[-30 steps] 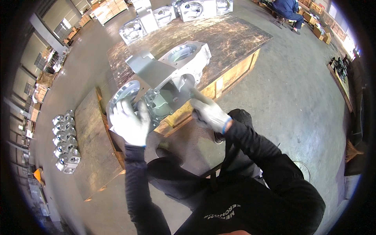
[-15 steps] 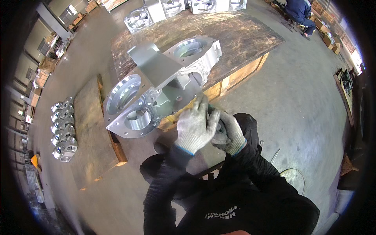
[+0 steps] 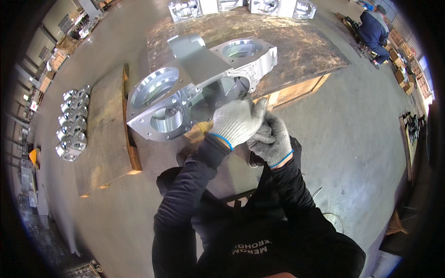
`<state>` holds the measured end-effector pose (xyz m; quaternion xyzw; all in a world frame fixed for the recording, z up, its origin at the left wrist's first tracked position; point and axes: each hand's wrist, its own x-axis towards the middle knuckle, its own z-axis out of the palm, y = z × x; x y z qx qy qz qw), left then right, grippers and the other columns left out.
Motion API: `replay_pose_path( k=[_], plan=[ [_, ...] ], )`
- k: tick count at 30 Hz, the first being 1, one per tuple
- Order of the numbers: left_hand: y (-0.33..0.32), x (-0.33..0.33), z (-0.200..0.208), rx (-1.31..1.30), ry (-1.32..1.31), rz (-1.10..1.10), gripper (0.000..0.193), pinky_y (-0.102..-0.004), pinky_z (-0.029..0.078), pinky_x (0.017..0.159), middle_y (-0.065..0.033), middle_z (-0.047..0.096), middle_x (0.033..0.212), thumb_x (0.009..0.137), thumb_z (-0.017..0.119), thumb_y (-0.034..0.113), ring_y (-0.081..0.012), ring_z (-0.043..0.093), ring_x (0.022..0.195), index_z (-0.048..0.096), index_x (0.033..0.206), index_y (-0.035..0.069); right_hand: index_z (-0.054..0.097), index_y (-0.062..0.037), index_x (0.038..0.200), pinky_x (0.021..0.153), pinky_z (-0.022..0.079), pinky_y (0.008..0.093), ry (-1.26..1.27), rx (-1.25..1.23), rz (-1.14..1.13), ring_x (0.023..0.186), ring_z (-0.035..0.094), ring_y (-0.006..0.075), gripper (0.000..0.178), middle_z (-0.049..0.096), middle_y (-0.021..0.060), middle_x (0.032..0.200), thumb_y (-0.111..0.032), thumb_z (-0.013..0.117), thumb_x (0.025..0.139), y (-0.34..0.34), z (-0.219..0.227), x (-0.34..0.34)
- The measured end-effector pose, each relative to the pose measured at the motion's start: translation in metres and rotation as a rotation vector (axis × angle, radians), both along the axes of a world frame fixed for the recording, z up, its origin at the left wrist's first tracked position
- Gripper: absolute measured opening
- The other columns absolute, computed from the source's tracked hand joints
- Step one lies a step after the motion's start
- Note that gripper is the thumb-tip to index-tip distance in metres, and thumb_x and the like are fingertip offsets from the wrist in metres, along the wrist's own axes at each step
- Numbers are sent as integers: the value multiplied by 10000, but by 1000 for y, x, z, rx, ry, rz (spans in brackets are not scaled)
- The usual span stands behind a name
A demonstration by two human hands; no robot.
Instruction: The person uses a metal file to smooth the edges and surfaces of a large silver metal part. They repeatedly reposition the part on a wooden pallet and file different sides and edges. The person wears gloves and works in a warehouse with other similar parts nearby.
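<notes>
The left hand (image 3: 237, 121), in a pale grey knitted glove edged with blue, and the right hand (image 3: 272, 139), in a matching glove, meet in front of the body, close together. Fingers on both are bent inward; whether anything is clamped between them is hidden, so I cannot tell. The left one's fingertips come close to the open near side of a large silver machined metal casting (image 3: 189, 88); contact there cannot be told either.

One such casting lies under work. Its long axis runs slantwise from lower left, where it ends in a pointed corner, to upper right, away from the person. Its upper face carries two large round bores, one toward each end, and a third, smaller round opening faces the near left side. Between the two large bores, one flat grey metal plate (image 3: 194, 58) slants across, its free end toward the upper left.

The casting rests on a scuffed dark-brown wooden worktable (image 3: 301, 46), its lower-left end reaching past the tabletop. At the table's far end stand more silver castings (image 3: 184, 9), showing four openings, cut off above. Leftward lies one brown wooden panel (image 3: 104, 134); just beyond it, about five small shiny silver housings (image 3: 67, 132) form a row. At upper right sits one co-worker (image 3: 372, 32) in dark blue.
</notes>
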<state>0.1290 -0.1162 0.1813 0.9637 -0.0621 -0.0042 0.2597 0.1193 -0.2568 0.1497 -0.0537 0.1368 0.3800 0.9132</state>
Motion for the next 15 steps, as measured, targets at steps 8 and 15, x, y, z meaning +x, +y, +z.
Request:
replay_pose_path(
  k=[8, 15],
  plan=[
    [7, 11, 7, -34, -79, 2, 651, -536, 542, 659, -255, 688, 772, 1113, 316, 508, -448, 693, 746, 711, 907, 32, 601, -136, 859, 570, 549, 273, -144, -95, -94, 528, 567, 72, 259, 578, -68, 661, -223, 491, 1077, 7, -23, 24],
    [8, 16, -6, 9, -8, 48, 591, -501, 565, 604, -208, 690, 715, 1111, 342, 492, -391, 711, 676, 682, 1013, 19, 650, -35, 1211, 920, 617, 458, -93, -212, -157, 1049, 717, 267, 343, 709, 118, 1098, -284, 455, 1077, 4, -31, 20]
  ],
)
